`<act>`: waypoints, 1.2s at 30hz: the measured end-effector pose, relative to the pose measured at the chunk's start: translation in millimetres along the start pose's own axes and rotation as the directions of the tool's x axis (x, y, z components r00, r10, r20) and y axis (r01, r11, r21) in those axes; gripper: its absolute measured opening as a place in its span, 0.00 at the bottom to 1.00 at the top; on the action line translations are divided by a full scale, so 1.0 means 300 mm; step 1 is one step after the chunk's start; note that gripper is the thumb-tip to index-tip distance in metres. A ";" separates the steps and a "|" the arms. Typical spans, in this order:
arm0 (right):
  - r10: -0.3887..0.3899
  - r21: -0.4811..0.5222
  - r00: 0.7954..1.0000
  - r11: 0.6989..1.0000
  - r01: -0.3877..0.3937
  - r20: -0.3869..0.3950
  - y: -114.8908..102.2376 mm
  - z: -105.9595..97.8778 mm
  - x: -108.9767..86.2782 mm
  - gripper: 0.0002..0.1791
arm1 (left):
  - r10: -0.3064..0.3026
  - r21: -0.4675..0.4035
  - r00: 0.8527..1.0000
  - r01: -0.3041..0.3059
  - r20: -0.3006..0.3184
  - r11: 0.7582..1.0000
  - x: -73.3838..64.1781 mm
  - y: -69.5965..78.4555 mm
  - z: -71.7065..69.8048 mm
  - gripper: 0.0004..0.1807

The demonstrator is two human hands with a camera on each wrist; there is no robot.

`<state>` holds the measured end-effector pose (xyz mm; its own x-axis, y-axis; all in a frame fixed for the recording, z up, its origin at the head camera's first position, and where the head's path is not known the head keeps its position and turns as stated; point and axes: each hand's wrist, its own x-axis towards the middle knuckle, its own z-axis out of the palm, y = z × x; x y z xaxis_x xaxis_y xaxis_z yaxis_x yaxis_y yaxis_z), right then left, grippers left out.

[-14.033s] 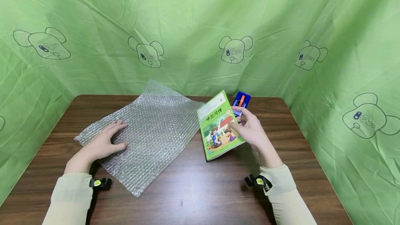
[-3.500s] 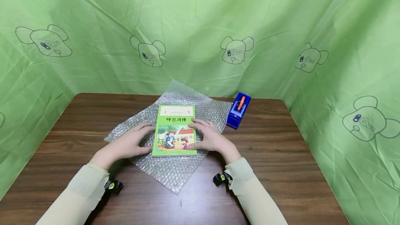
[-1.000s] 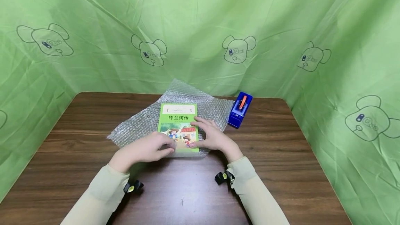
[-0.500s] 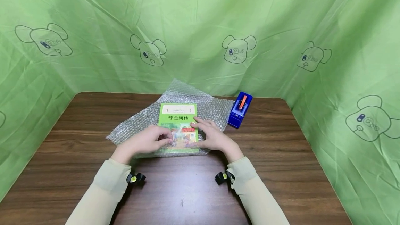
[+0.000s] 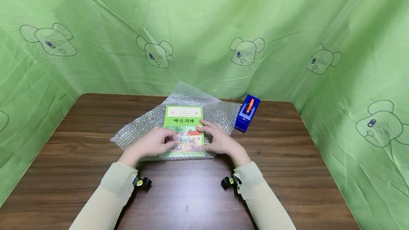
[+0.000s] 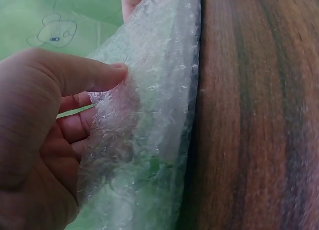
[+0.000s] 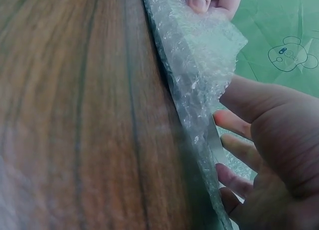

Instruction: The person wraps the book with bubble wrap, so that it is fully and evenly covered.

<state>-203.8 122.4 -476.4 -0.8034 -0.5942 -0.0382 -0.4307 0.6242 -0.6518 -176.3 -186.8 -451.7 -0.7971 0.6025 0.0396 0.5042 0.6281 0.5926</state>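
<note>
A green-covered paperback book (image 5: 184, 120) with a picture of people and a house lies on a sheet of bubble wrap (image 5: 191, 94). The wrap's near corner is folded up over the book's lower part, blurring the picture beneath. My left hand (image 5: 152, 142) pinches that folded flap (image 6: 149, 90) between thumb and fingers, as the left wrist view shows. At the book's right edge rests my right hand (image 5: 221, 141); its fingertips touch the side of the book, and its thumb is partly covered by the flap in the right wrist view.
A blue tape dispenser (image 5: 244, 122) with an orange wheel stands right of the wrap, close to its corner. The dark wooden table (image 5: 281, 159) is backed by a green cloth (image 5: 198, 20) with bear-head outlines.
Since the older views, the book was set on the bubble wrap and the near corner folded over it. In the last second, the left hand has drawn the flap slightly farther up the cover.
</note>
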 end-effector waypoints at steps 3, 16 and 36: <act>-0.002 0.001 1.000 1.000 0.002 -0.013 0.003 0.000 -0.004 0.43 | 0.010 -0.016 1.000 -0.010 -0.001 1.000 0.002 0.003 0.003 0.12; -0.019 0.019 1.000 1.000 0.019 -0.010 0.018 -0.002 -0.005 0.41 | -0.029 -0.048 0.999 0.028 -0.015 0.998 -0.004 0.013 0.017 0.13; -0.027 -0.013 0.999 1.000 0.027 -0.027 0.016 -0.006 -0.013 0.39 | -0.091 0.025 0.992 0.093 -0.090 0.995 0.008 0.025 0.041 0.20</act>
<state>-203.5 128.7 -478.1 -0.8024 -0.5968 0.0001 -0.4572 0.6146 -0.6429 -170.4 -174.7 -457.1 -0.8663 0.4962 0.0578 0.4358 0.6940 0.5731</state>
